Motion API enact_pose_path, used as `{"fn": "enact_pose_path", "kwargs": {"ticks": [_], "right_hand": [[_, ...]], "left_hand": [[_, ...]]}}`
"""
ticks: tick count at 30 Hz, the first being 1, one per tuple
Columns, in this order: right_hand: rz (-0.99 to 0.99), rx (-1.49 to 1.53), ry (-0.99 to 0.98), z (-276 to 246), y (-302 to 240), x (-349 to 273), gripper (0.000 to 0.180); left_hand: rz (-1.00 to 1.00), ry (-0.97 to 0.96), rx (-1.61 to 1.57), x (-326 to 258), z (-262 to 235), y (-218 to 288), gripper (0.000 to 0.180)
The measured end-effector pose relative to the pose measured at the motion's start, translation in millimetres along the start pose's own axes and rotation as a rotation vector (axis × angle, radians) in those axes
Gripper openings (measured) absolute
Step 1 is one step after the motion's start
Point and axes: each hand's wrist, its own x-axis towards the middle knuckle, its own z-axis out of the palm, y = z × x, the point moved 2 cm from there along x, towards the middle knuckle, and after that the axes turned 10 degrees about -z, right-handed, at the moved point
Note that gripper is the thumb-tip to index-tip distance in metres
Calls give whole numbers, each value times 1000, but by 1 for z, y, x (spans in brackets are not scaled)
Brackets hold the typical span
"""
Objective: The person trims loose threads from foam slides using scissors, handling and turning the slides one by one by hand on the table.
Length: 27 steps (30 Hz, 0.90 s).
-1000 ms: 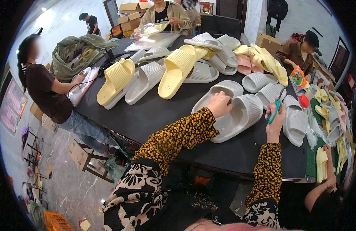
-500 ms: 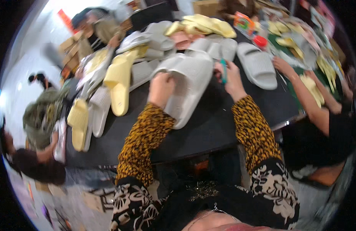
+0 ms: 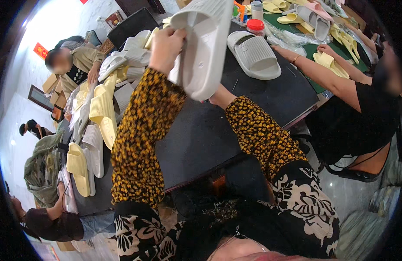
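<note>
My left hand grips a light grey slipper by its side edge, fingers closed round it. The slipper is lifted above the table and tilted, its ribbed strap uppermost and cut off by the picture's top edge. Another pale edge shows beside its sole, perhaps a second slipper held with it. Behind the toe end is my right hand; only its back and wrist show. The fingers, and whatever they hold, are hidden by the sole. A single grey slipper lies on the black table to the right.
Yellow slippers and grey slippers line the table's left side. A red-lidded jar stands at the back. At the right, a co-worker's arm reaches over a green surface with yellow slippers. Other people sit at the left.
My left hand has raised the grey slipper up and toward the left. My right hand, which held a teal-handled tool, has moved left and down behind the slipper. The view has turned right.
</note>
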Motion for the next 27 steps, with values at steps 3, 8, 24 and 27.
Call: {"fn": "enact_pose_path", "kwargs": {"ticks": [3, 8, 24, 27], "right_hand": [[93, -116, 26, 2, 3, 4, 20], [347, -265, -110, 22, 9, -1, 20], [-340, -689, -149, -23, 36, 10, 19], [-273, -619, -141, -18, 33, 13, 19]], "left_hand": [[-53, -62, 7, 17, 38, 12, 31], [271, 30, 615, 69, 84, 15, 29], [3, -475, 456, 52, 187, -51, 41], [-2, -512, 452, 40, 165, -39, 32]]}}
